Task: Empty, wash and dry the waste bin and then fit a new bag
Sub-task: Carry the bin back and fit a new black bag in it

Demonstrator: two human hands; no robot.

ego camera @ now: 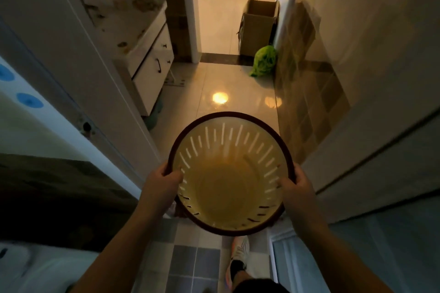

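Round yellow slotted plastic waste bin [228, 188] with dark rim, gripped by left hand [164, 181] and right hand [296, 184]; seemingly empty, no legible writing; green bag [264, 60] well beyond.

Bare forearms; white, black and orange sneaker [238, 260]
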